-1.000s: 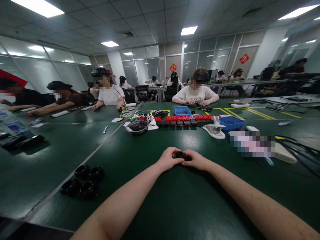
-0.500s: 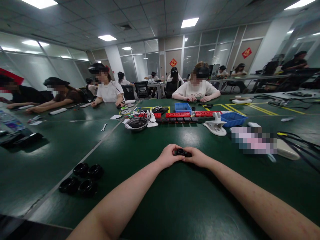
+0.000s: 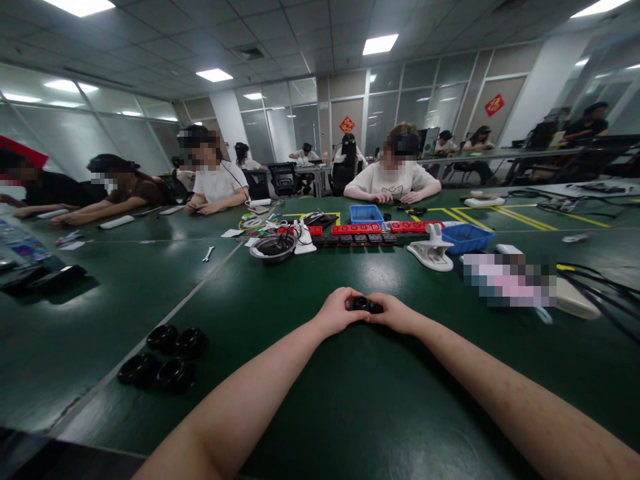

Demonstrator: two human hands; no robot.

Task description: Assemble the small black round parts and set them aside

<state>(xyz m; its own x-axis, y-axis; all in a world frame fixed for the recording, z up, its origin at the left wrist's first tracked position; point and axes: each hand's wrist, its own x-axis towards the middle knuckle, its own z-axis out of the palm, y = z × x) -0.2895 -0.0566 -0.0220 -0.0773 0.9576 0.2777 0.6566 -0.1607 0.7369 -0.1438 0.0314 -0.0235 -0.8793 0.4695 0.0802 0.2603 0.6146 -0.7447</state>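
Note:
Both hands meet around a small black part (image 3: 361,304) with a ring-shaped top, low over the green table (image 3: 400,400). My left hand (image 3: 341,312) grips it from the left, its fingers curled round the far side and the thumb in front. From the right, my right hand (image 3: 393,313) pinches its dark right end, and the two thumbs nearly touch. Much of the part is hidden by the fingers, so its exact kind is unclear. Several glossy black rings (image 3: 176,375) stand grouped on the table to the left of my left forearm.
Beyond my hands lie a bowl (image 3: 273,248) with a dark thing in it, a row of red blocks (image 3: 356,229), a white clamp stand (image 3: 431,250) and blue trays (image 3: 467,238). Cables (image 3: 595,277) run at the right. A small wrench (image 3: 208,254) lies left. Co-workers sit across the table.
My hands and the black part look the same as before. Across the table, the co-worker in white at the left has brought their hands together.

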